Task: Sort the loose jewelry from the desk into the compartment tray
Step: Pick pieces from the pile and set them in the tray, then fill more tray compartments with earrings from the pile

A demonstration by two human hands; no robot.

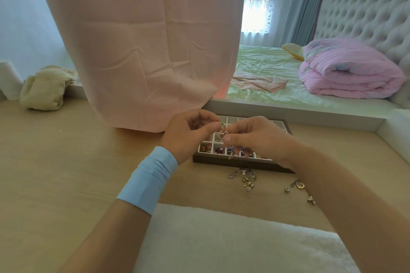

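A dark-framed compartment tray (241, 164) with white cells lies on the wooden desk (66, 173), partly hidden by both hands. Several cells hold small coloured pieces. Above the tray, my left hand (188, 134) and my right hand (253, 137) pinch a small gold and pink heart-shaped jewelry piece (222, 131) between thumbs and fingertips. A second small piece (231, 156) dangles below it over the tray. Loose jewelry (246, 178) lies scattered on the desk in front of the tray, with a gold ring (300, 185) and other charms further right, by my right forearm.
A large pink fabric-covered object (144, 51) stands on the desk just left behind the tray. A folded beige cloth (44, 88) lies at the far left. A white fluffy cushion (233, 239) sits at the near edge. A bed with a pink quilt (346, 73) is beyond the desk.
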